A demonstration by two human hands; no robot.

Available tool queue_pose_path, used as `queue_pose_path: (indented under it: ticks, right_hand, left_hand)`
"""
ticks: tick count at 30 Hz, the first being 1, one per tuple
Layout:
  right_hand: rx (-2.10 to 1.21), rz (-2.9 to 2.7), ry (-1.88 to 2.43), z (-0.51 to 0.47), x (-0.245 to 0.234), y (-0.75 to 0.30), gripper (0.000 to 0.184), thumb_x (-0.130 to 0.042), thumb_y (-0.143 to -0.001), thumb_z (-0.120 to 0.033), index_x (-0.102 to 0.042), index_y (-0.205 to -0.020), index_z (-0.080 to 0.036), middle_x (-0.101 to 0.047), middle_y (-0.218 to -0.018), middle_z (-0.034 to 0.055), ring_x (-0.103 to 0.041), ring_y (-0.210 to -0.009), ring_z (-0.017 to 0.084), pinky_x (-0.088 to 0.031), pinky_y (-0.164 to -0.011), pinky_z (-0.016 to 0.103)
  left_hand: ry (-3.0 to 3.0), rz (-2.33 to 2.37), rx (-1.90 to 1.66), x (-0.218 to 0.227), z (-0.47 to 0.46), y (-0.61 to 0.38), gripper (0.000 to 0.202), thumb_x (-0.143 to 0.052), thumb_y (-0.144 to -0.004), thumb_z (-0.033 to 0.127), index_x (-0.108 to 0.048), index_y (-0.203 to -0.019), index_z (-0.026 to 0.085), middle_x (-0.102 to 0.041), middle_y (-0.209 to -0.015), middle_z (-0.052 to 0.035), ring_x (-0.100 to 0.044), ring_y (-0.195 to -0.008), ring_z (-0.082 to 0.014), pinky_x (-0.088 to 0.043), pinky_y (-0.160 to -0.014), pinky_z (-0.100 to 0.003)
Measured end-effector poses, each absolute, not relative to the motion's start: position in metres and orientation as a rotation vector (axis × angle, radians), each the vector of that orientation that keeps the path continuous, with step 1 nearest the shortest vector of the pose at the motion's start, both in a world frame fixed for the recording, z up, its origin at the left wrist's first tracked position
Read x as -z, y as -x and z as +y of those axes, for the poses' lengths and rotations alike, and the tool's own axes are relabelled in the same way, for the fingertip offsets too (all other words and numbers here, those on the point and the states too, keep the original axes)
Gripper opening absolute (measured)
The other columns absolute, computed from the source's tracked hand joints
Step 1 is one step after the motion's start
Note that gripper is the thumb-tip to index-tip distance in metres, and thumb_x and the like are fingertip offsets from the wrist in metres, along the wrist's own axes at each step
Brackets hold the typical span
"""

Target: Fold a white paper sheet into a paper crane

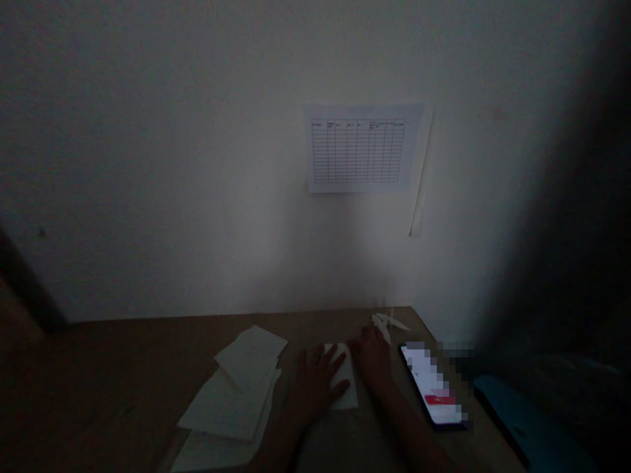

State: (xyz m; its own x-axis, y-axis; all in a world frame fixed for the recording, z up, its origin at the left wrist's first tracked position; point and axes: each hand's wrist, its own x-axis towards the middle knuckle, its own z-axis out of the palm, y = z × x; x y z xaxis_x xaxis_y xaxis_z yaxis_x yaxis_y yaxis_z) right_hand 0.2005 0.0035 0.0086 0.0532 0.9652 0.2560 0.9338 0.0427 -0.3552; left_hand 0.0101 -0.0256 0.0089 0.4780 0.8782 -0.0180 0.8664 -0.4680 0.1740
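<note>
A narrow white sheet of paper (348, 394) lies on the brown tabletop. My left hand (319, 382) rests palm down over it, fingers spread and stretched out flat. At the sheet's upper right edge is my right hand (373, 360), its thumb side against or very near the paper. Its other fingers look bent, but in the dim light I cannot tell whether they grip anything. Just beyond its fingertips sits a folded white paper shape (394, 322) with pointed ends, partly hidden by the hand.
Several loose paper sheets (231, 404) overlap to the left of my hands. On the right lies a phone (431, 387) with a lit, partly blurred screen. A teal object (532, 420) is beyond the table's right edge. A printed table sheet (359, 151) hangs on the wall behind.
</note>
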Motion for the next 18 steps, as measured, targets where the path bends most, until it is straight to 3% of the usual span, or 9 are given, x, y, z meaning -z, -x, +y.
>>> queue_pose_path:
  ticks: [6,18]
  right_hand:
    - [-0.117,-1.933,1.882,-0.003,-0.005,-0.199,0.031,-0.055,-0.101,-0.033,-0.076,-0.124,-0.034,-0.054,-0.153,0.0115,-0.038,-0.148,0.035,-0.035,-0.116,0.051]
    - [-0.208,-2.003,1.889,0.002,-0.008,-0.206,0.031,-0.060,-0.098,-0.032,-0.076,-0.125,-0.036,-0.054,-0.152,0.0100,-0.037,-0.149,0.034,-0.035,-0.117,0.050]
  left_hand:
    - [-2.570,1.530,-0.116,-0.008,-0.026,-0.010,0.065,-0.043,-0.103,0.063,-0.030,-0.163,0.041,-0.027,-0.173,0.0011,-0.023,-0.159,-0.0388,-0.016,-0.124,-0.074]
    - [-2.565,1.520,-0.157,-0.002,-0.025,-0.010,0.064,-0.042,-0.103,0.063,-0.031,-0.163,0.041,-0.027,-0.173,0.0014,-0.022,-0.159,-0.0387,-0.013,-0.124,-0.075]
